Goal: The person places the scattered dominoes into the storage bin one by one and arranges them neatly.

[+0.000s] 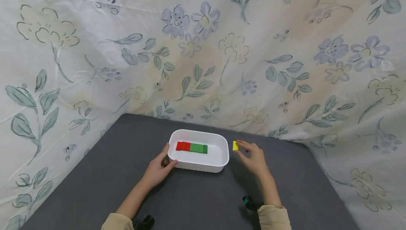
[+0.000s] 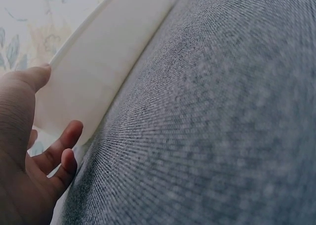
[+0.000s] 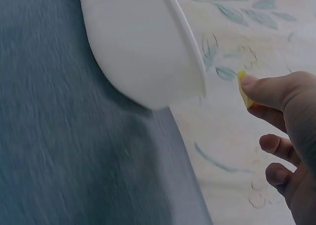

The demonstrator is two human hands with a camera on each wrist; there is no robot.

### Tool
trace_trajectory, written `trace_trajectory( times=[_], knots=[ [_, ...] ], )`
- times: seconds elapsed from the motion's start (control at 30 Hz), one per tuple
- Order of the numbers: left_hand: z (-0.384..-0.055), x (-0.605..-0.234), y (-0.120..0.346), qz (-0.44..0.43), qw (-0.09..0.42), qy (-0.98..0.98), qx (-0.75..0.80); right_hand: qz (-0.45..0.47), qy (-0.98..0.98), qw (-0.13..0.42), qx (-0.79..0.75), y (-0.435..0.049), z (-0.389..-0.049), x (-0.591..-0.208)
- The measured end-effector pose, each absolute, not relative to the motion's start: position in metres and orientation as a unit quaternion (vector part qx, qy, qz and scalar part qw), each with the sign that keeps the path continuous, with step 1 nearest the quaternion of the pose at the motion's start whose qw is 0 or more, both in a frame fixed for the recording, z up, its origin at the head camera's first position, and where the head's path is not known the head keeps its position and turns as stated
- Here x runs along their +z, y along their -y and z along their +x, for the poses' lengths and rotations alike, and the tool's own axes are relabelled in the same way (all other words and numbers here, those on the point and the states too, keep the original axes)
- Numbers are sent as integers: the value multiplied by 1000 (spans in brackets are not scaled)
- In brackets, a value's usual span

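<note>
A white plastic tub (image 1: 198,167) sits on the dark cloth, with red blocks (image 1: 183,146) and green blocks (image 1: 198,148) in one row inside it. My left hand (image 1: 157,169) holds the tub's near left corner, thumb on the near side and fingers round the left end. In the left wrist view the thumb (image 2: 39,75) touches the tub's rim, and some fingers curl loosely beside the wall. Just off the tub's right end, my right hand (image 1: 254,158) pinches a small yellow block (image 1: 235,146) between thumb and fingertips. The right wrist view shows this yellow block (image 3: 245,90) partly covered by the thumb.
Dark grey cloth (image 1: 203,201) covers the table. A floral curtain (image 1: 203,64) hangs behind the table's far edge and along both sides. Dark wrist bands (image 1: 252,203) are on both forearms, near the beige sleeves.
</note>
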State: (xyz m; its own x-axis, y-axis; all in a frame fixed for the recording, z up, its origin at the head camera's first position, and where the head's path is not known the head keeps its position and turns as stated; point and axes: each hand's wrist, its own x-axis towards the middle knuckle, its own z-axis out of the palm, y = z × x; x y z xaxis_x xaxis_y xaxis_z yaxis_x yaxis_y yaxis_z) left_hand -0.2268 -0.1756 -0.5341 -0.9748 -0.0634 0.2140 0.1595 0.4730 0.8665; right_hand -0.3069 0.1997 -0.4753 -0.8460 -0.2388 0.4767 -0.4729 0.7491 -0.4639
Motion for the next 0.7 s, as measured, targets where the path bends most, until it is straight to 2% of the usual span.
trace_trajectory(
  times=[0.7],
  knots=[
    [-222, -534, 176, -32, 111, 854, -508, 282, 897, 152, 303, -142, -316, -475]
  ],
)
